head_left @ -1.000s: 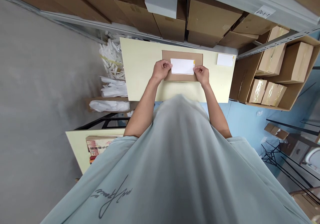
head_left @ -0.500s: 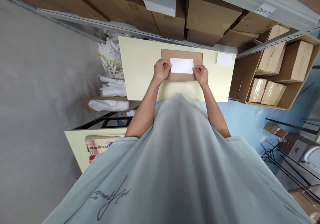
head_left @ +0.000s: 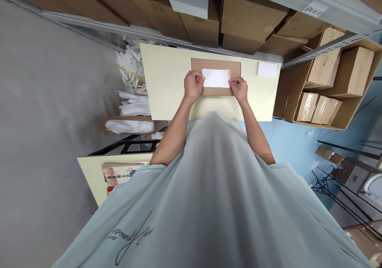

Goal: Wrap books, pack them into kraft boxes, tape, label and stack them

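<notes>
A white label (head_left: 216, 78) with a small yellow mark at its upper right corner is over a flat brown cardboard box (head_left: 216, 63). My left hand (head_left: 193, 84) pinches the label's left edge between thumb and fingers. At the opposite edge, near the lower right corner, my right hand (head_left: 238, 88) pinches it too. The label looks stretched flat between both hands; whether it touches the cardboard all over, I cannot tell. Under the box is a pale yellow table (head_left: 167, 85). More white labels (head_left: 267, 69), also marked yellow, lie at the table's right end.
Shelving with cardboard boxes (head_left: 253, 15) runs along the table's far side. A large open carton (head_left: 291, 89) with smaller boxes inside stands to the right. White packing material (head_left: 131, 69) is heaped at the left, and a second table (head_left: 89, 172) stands at lower left.
Both hands keep their pinch on the label, which has barely moved over the box. The whole view has shifted very slightly.
</notes>
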Available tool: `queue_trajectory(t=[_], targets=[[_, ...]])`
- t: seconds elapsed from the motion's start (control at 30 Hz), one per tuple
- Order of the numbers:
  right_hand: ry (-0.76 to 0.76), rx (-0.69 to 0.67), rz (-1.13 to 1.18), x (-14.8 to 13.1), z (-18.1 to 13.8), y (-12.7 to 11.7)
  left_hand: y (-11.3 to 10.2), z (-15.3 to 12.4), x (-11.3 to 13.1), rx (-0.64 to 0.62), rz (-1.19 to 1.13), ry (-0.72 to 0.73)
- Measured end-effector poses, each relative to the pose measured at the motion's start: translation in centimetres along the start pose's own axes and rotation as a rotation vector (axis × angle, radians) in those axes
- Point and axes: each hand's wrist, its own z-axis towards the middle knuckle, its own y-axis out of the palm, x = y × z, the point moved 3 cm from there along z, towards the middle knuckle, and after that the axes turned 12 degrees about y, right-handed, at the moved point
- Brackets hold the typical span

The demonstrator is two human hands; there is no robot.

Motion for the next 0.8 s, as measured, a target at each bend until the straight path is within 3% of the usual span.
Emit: queue_trajectory(t=[0.63, 0.8], targets=[[-0.033, 0.041, -0.187, -0.3, 0.0, 0.8, 1.1, -0.4, 0.8, 0.008, 0.202, -0.011], [0.066, 0.053, -0.211, -0.8, 0.9, 1.1, 1.0, -0.2, 0.4, 0.047, 0.126, -0.064]])
